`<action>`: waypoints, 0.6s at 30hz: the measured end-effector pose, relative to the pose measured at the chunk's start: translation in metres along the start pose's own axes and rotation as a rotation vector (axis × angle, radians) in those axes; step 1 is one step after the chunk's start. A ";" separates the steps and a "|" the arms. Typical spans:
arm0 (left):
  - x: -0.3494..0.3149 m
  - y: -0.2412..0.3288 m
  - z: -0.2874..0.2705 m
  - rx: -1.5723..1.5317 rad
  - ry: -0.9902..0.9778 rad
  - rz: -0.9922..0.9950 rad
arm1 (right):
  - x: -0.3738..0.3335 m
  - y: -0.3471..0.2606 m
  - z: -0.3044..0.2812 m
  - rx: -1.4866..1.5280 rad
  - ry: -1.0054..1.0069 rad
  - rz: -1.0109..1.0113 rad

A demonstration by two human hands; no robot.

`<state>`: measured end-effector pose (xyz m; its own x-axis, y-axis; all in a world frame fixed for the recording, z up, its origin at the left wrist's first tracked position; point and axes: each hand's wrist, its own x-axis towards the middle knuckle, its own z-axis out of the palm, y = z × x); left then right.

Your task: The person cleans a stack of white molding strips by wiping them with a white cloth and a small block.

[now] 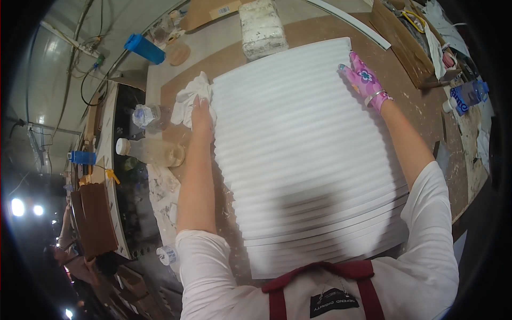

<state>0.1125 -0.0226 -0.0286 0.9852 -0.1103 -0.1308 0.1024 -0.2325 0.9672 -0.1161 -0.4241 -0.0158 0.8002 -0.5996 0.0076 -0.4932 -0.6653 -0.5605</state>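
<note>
A broad layer of long white strips point(301, 128), lying side by side like a ridged sheet, stretches in front of me. By its far left edge, my left hand point(201, 113) is closed on a crumpled white cloth point(186, 101); the fingertips are partly hidden in the folds. At the far right edge is my right hand point(368, 80), in a pink flowered glove with a band at the wrist. Its fingers are stretched out along the strip ends and grip nothing.
A whitish block point(261, 29) stands beyond the strips on the brown board point(226, 69). Plastic bottles point(152, 151) and a blue bottle point(145, 49) are to the left. At right are a cardboard box point(405, 48), another bottle point(468, 97) and a long white strip point(352, 21).
</note>
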 end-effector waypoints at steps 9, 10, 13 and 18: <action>-0.039 0.060 0.048 0.401 0.021 0.749 | 0.032 -0.035 0.002 -0.483 0.479 -0.475; -0.050 0.064 0.075 0.606 -0.052 0.890 | 0.039 -0.041 0.005 -0.508 0.366 -0.449; -0.063 0.063 0.116 0.954 -0.424 0.919 | 0.048 -0.048 0.014 -0.724 -0.028 -0.285; -0.034 0.038 0.004 1.229 -0.046 0.672 | 0.041 -0.042 0.028 -0.648 0.130 -0.272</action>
<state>0.0818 -0.0320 0.0122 0.7895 -0.5626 0.2452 -0.5887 -0.8072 0.0433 -0.0532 -0.4081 -0.0148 0.8964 -0.3962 0.1987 -0.4178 -0.9050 0.0801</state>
